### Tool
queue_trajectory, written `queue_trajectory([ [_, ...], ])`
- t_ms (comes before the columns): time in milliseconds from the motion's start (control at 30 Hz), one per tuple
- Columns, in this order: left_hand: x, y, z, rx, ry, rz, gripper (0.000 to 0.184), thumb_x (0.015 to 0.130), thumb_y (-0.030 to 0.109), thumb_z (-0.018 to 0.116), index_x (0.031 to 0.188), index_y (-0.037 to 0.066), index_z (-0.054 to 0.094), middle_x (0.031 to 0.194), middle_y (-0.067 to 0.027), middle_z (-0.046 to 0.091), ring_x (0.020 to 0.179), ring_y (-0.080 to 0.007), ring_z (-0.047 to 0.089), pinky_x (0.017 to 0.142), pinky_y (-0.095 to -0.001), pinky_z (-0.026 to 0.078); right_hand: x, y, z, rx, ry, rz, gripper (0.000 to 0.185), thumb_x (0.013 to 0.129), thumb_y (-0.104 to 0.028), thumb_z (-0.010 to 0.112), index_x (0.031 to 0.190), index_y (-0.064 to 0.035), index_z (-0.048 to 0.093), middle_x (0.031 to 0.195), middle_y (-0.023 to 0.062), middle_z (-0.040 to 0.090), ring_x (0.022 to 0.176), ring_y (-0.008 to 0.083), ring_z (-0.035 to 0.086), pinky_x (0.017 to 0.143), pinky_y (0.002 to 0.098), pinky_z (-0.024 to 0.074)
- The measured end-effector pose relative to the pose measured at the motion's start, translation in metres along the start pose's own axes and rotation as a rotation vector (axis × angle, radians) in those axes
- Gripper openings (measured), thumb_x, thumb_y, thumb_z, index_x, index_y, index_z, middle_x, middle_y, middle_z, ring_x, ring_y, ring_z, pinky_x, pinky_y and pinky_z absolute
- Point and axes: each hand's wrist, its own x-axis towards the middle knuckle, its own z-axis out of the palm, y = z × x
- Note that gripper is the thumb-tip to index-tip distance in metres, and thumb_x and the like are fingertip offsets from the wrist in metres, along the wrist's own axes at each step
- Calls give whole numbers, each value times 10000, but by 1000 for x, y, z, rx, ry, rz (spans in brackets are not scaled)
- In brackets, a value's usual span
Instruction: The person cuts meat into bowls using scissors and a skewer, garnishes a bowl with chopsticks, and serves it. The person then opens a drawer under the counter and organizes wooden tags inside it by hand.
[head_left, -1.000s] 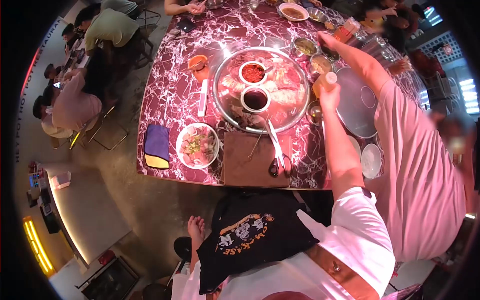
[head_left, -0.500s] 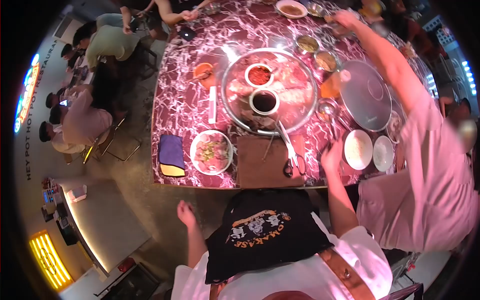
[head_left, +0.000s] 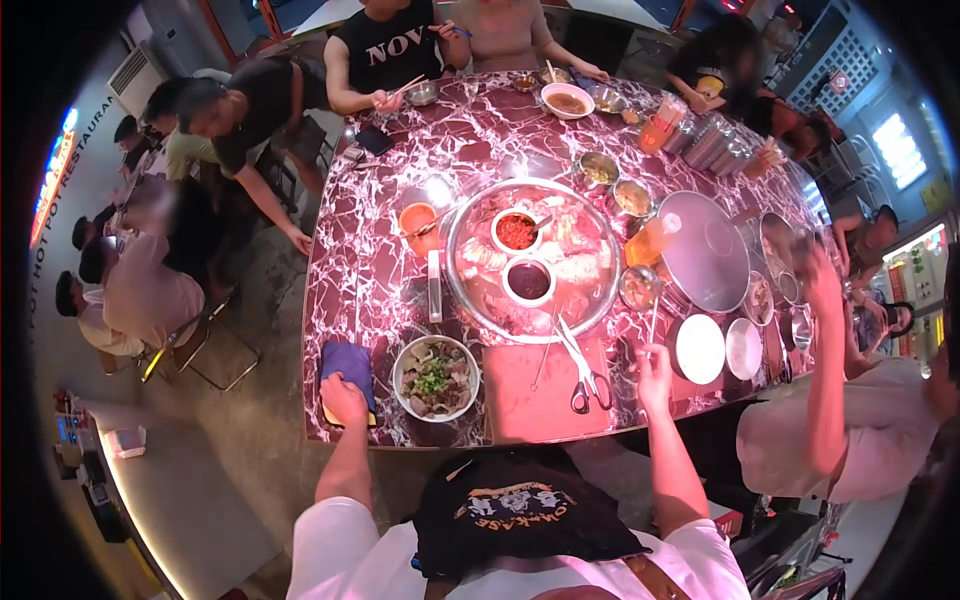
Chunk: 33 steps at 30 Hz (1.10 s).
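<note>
Left: your left hand (head_left: 345,402) lies on the purple cloth (head_left: 343,361), near-left of the round tray (head_left: 452,272), grip unclear | Right: your right hand (head_left: 654,376) pinches a thin utensil (head_left: 654,326), near-right of the tray | Around: food-filled white bowl (head_left: 437,417), near-left of the tray; scissors (head_left: 579,361) overlapping the tray's near rim

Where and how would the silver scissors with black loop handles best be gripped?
Probably by the black loop handles, from the person's near side: the silver scissors lie loops toward the person, near the right hand, while the metal blades point away, toward the large round metal tray.
</note>
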Motion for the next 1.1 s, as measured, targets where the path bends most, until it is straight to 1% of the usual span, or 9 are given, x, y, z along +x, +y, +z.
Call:
queue_trajectory([
  [67,0,-7,-1,-8,2,27,167,816,68,567,976,63,612,918,-188,574,886,-412,549,779,-527,439,-9,-36,19,276,-163,128,123,1028,-35,513,1129,-20,580,1030,103,686,715,117,643,584,229,490],
  [200,5,-29,28,-121,-145,-44,218,750,86,558,942,54,655,906,-193,618,907,-390,580,795,-507,450,29,-71,38,390,-479,66,429,1009,-451,550,1095,-37,621,957,111,682,780,170,642,629,262,481],
  [367,11,-37,23,-307,-192,-131,215,817,71,606,1022,60,670,897,-154,649,876,-338,620,780,-448,499,40,-120,95,-554,-440,-439,160,1005,-179,549,1027,-37,619,796,85,629,723,149,608,672,297,480],
  [533,-33,26,-66,-1371,-682,-970,439,921,50,580,1356,42,512,1011,-96,668,799,-171,646,682,-285,532,81,-84,151,-619,-690,-910,168,934,-47,549,1062,-45,657,949,175,697,887,369,684,801,426,545],
  [733,-106,107,-101,-1915,-827,-946,622,892,-41,504,1485,97,373,1373,-113,547,1123,-265,650,872,-366,592,129,-26,172,-722,-724,-981,289,893,-63,572,1173,-79,642,945,208,685,827,362,682,741,421,561],
  [833,-111,143,-91,-2135,-750,-969,723,898,-31,578,1540,118,283,1460,-152,476,1307,-348,533,1042,-517,511,176,74,179,-363,-711,-510,294,993,-195,527,1169,11,639,964,148,700,818,201,684,700,307,558],
  [900,-119,144,-76,-2188,-743,-947,747,868,-37,574,1537,117,280,1482,-169,451,1318,-387,516,1051,-539,507,164,60,193,-338,-537,-590,299,1008,-199,522,1171,7,663,992,145,713,830,165,692,749,285,556],
  [933,-127,140,-67,-2256,-740,-965,755,854,-41,572,1534,119,284,1483,-171,449,1319,-394,513,1044,-545,513,155,33,188,-685,-474,-614,302,1015,-171,499,1216,0,648,987,134,717,818,161,693,771,285,555],
  [1100,-130,138,-69,-2028,-668,-1051,719,835,-20,554,1506,115,334,1432,-147,513,1257,-353,571,985,-528,544,150,2,174,-512,-557,-149,242,957,-179,586,1128,-66,714,941,145,738,867,275,705,804,362,549],
])
